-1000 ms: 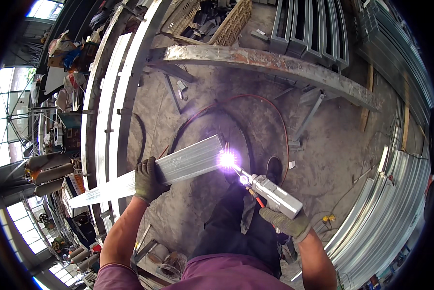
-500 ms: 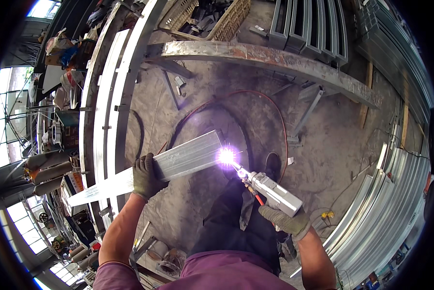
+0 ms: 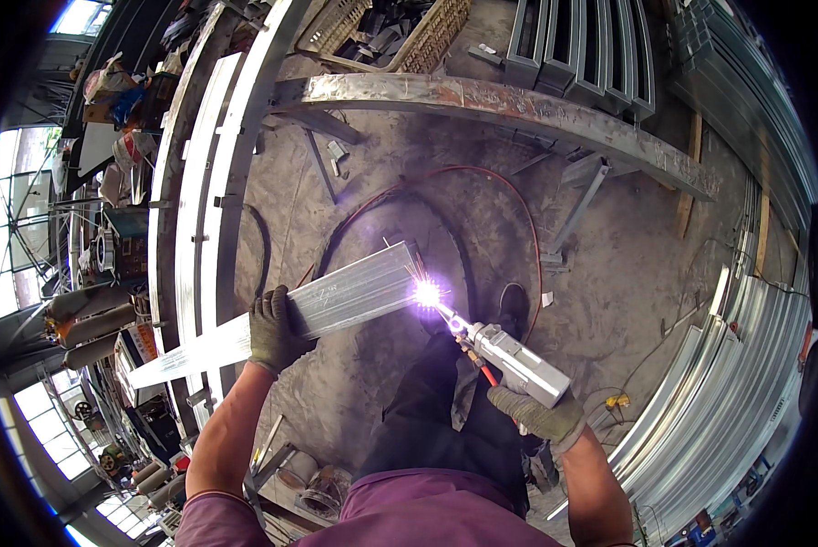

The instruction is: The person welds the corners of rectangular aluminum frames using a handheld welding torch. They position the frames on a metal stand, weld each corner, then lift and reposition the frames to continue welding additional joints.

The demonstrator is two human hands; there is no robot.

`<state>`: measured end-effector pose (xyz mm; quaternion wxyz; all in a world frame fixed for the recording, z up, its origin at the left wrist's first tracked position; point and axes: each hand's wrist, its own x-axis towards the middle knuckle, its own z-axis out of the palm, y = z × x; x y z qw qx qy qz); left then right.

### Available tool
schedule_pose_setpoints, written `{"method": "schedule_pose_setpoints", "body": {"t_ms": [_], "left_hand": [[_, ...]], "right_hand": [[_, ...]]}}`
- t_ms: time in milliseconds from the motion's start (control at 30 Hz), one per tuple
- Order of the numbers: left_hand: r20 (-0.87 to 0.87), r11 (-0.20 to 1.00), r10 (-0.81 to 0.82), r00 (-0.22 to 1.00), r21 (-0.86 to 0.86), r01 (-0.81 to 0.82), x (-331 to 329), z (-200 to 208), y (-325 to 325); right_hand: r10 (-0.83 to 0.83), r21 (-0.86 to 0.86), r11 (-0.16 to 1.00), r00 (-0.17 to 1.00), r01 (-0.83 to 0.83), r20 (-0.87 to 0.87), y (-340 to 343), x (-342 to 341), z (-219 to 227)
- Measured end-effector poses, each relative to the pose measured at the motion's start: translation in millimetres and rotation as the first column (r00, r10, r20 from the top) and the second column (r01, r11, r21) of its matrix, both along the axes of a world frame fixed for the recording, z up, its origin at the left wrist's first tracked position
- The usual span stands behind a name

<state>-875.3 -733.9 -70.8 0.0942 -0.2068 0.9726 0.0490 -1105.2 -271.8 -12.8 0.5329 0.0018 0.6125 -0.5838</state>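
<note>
My left hand (image 3: 277, 334), in a grey-green work glove, is closed around a long silvery rectangular metal tube (image 3: 359, 286). One end of the tube points toward the middle of the view, while the other reaches left over the light metal beams. Gloved as well, my right hand (image 3: 541, 416) grips the rear of a silver-grey handheld welding gun (image 3: 522, 365) with a red hose beneath it. The gun's tip meets the tube's near end corner, where a bright violet-white glare (image 3: 427, 293) throws sparks and hides the exact contact.
A heavy metal crossbeam (image 3: 482, 97) spans the far side, with a tan crate (image 3: 432, 41) of scraps behind it. Long metal profiles (image 3: 719, 410) are stacked at right. A red hose (image 3: 529, 214) loops over the floor. My shoe (image 3: 514, 301) stands near the gun.
Sparks now spray up along the tube's end more visibly, and the glare is slightly smaller. Both hands, the tube and the gun stay almost in place.
</note>
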Motion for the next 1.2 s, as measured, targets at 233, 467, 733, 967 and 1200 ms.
{"method": "schedule_pose_setpoints", "body": {"t_ms": [233, 467, 733, 967, 1200], "left_hand": [[-0.004, 1.0, 0.007, 1.0, 0.016, -0.007, 0, 0, -1], [-0.009, 1.0, 0.001, 1.0, 0.003, -0.001, 2, -1, -2], [0.006, 1.0, 0.019, 1.0, 0.0, -0.019, 0, 0, 0], [0.023, 0.999, 0.032, 0.999, 0.0, -0.032, -3, 2, 1], [0.032, 1.0, 0.025, 0.999, -0.019, -0.024, -2, 1, 0]], "right_hand": [[0.06, 0.107, 0.993, 0.998, -0.056, -0.031, -6, -5, 12], [0.065, 0.084, 0.995, 0.995, -0.058, -0.08, -1, 1, 6], [0.039, 0.117, 0.992, 0.999, -0.041, 0.023, -12, -4, 21], [0.019, 0.047, 0.999, 1.0, -0.018, -0.019, -4, 8, 4], [0.116, 0.236, 0.964, 0.992, -0.126, 0.056, -14, 14, 11]]}}
